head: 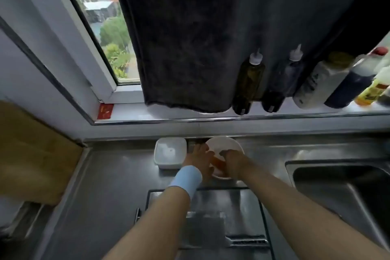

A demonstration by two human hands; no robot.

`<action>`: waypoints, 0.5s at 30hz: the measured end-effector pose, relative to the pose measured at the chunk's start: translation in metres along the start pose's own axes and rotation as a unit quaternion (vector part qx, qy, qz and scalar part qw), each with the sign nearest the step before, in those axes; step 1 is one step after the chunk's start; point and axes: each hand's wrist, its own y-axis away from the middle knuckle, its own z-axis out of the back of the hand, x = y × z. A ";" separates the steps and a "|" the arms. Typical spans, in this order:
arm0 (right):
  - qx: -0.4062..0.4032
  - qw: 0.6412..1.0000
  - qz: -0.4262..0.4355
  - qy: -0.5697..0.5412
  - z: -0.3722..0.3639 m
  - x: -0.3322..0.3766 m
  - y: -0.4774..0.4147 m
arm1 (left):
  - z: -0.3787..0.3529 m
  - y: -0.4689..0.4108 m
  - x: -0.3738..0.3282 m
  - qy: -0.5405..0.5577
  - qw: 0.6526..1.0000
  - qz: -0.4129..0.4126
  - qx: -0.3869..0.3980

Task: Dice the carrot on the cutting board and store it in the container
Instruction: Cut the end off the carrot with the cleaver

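While both arms are stretching forward, I am noting the carrot (pixel 218 162) lying in a white bowl (pixel 223 142) at the back of the bench (pixel 118 175), whole as far as the blur lets me tell.

- Hands: the right hand (pixel 232 160) is curling down over the carrot and seems to be gripping it. The left hand (pixel 198 158), with a blue wristband (pixel 185 177), is lying with fairly straight fingers against the bowl's left side, holding nothing that I can make out.
- Handling, my judgement: the carrot is looking stiff and light, and probably wet and slick. I am favouring a grip across the thick middle, since a round root will be wanting to roll on a board.
- Container (pixel 169 152): white, rectangular, sitting just left of the bowl. I cannot tell whether a lid is on it.
- Surface: the bench is stainless steel and throwing glare. A wooden board (pixel 35 154) is sitting well off to the left, and a steel tray (pixel 211 198) is lying near me with what may be a cleaver (pixel 204 228) on it.
- Room: the sink (pixel 337 186) is sitting to the right. A dark cloth (pixel 190 38) is hanging over the window (pixel 105 27), and several bottles (pixel 250 82) are crowding the sill (pixel 168 112).
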 end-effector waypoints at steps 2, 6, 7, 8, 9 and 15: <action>0.006 1.000 -0.008 0.018 -0.010 -0.009 -0.017 | -0.005 -0.007 0.000 -0.007 1.000 0.016 -0.005; 0.012 0.999 -0.038 0.034 -0.025 -0.008 -0.034 | -0.018 -0.013 0.005 0.033 0.998 0.057 0.004; 0.003 0.999 -0.043 0.032 -0.028 -0.006 -0.037 | -0.020 -0.014 0.006 0.049 0.997 0.064 0.003; 0.000 0.998 -0.064 0.023 -0.025 -0.002 -0.034 | -0.021 -0.014 0.007 0.053 0.996 0.065 -0.004; -0.011 0.997 -0.078 0.026 -0.028 -0.004 -0.036 | -0.022 -0.014 0.008 0.056 0.996 0.065 -0.011; -0.069 0.990 -0.091 -0.081 -0.017 0.010 -0.015 | -0.009 0.004 0.002 0.184 0.974 0.116 -0.070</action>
